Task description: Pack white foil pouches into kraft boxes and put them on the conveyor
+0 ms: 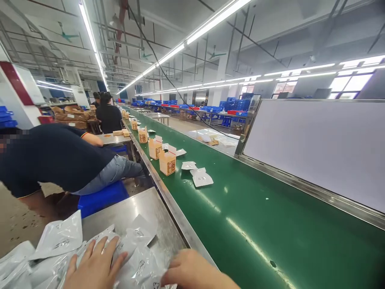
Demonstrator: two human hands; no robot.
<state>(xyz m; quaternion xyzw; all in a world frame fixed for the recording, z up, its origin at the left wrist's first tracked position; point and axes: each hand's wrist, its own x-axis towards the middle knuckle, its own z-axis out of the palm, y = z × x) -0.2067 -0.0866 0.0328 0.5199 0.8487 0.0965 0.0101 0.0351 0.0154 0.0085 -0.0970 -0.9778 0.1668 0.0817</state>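
My left hand (pixel 92 267) lies flat, fingers spread, on a heap of white plastic pouches (pixel 57 245) on the steel worktable (pixel 156 212). My right hand (pixel 192 271) rests at the table's right edge with its fingers curled down onto a clear-wrapped pouch (pixel 141 267); whether it grips the pouch I cannot tell. Both hands are cut off by the bottom of the frame.
A green conveyor belt (pixel 255 224) runs away to the right of the table, carrying small open brown cartons (pixel 167 161) and loose white pouches (pixel 201 178). A white panel (pixel 319 148) borders its far side. A seated person in dark clothes (pixel 57 158) bends over on a blue stool (pixel 102 198).
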